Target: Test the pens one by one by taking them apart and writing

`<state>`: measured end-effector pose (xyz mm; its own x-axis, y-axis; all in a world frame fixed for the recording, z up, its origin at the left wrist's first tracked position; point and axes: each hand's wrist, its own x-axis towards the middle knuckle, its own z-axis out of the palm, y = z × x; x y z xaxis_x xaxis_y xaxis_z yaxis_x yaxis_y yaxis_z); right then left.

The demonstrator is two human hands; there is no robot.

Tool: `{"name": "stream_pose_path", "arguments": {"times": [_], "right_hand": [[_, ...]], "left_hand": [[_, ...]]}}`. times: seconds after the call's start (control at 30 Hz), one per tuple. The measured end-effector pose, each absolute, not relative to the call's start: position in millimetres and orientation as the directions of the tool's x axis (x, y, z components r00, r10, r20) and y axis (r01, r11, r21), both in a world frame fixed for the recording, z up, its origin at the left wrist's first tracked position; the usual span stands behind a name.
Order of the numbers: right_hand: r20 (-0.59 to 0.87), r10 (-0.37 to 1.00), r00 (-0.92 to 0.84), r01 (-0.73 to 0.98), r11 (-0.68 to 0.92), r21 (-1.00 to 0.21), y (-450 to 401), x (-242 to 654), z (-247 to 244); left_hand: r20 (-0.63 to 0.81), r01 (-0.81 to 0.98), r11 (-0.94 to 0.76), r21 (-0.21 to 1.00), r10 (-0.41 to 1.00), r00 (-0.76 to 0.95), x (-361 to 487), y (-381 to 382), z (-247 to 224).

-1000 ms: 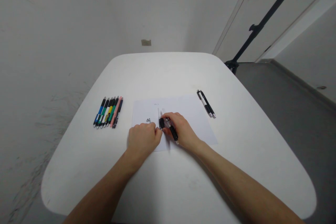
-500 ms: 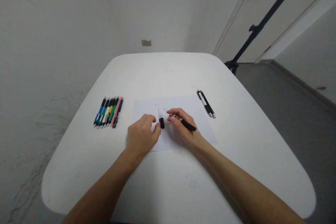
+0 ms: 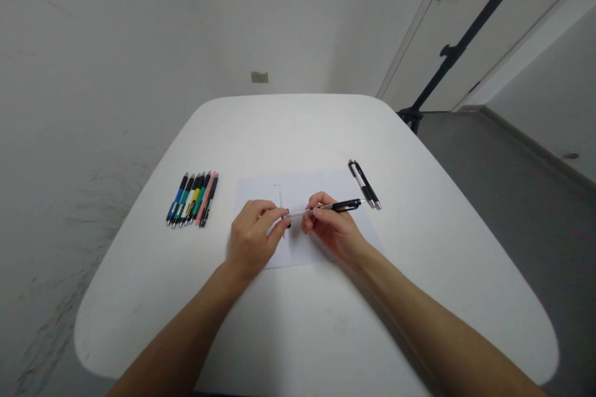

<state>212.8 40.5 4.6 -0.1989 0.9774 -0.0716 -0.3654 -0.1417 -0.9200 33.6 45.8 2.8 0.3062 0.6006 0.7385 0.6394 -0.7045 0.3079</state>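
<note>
My right hand (image 3: 335, 229) is closed around a black pen barrel with a clip (image 3: 347, 205), held nearly level with its clip end to the right. A thin pale rod (image 3: 300, 213), like a pen refill, runs from the barrel's left end to my left hand (image 3: 254, 229). My left thumb and fingers pinch the rod's far end, where a small dark bit shows. Below both hands lies a white sheet of paper (image 3: 251, 187). A thin upright refill-like stick (image 3: 280, 198) rests on it, and a black piece beside it is mostly hidden by my left fingertips.
On the left of the white table (image 3: 288, 130) lies a row of several coloured pens (image 3: 192, 198). Two black-and-white pens (image 3: 364, 184) lie side by side at the paper's right edge. Beyond the table's far right corner stands a black pole (image 3: 447, 65).
My right hand has swung the barrel from slanting down to nearly level. My left fingers have closed on the pale rod and now cover much of the black piece on the paper.
</note>
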Motion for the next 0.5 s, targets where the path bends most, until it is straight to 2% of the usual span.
{"name": "stream_pose_path", "arguments": {"times": [0.3,0.4,0.5], "right_hand": [[-0.040,0.998,0.049,-0.280,-0.024,-0.960,49.7,224.2,-1.2],[0.046,0.988,0.148,-0.106,0.063,-0.992,54.1,235.0,-7.1],[0.087,0.986,0.144,0.117,0.070,-0.991,54.1,240.8,-10.1]], "left_hand": [[0.742,0.667,-0.676,0.314,0.613,0.271,31.4,47.3,0.9],[0.747,0.686,-0.654,0.318,0.619,0.244,30.0,48.2,1.2],[0.746,0.702,-0.638,0.317,0.625,0.230,29.1,48.8,1.9]]}}
